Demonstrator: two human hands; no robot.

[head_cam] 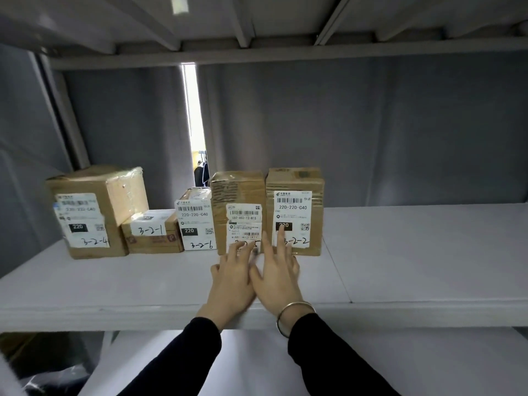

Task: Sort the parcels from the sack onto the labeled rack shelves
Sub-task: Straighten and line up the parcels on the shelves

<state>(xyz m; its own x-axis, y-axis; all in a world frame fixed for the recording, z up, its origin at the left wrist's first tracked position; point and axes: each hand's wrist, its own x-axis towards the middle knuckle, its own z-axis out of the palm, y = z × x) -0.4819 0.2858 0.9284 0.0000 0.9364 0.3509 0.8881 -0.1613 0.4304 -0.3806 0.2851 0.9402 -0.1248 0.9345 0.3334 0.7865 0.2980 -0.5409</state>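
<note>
While left hand touches 602 parcel straight-fingered, released, I log right hand likewise on 3-2-2 parcel; both parcels on shelf.

You face a shelf of smooth, matt, pale-grey painted metal, and the beams at 12 o'clock wear the same dull coat. The parcels are plain brown cardboard, matt and a little creased. The big box at 9 o'clock carries clear tape that shines on its top corner. Their labels are white paper, flat in finish. Behind hangs a matt grey, cloth-like sheet. Your sleeves are black matt cloth, and the bangle at 6 o'clock is polished metal.
</note>
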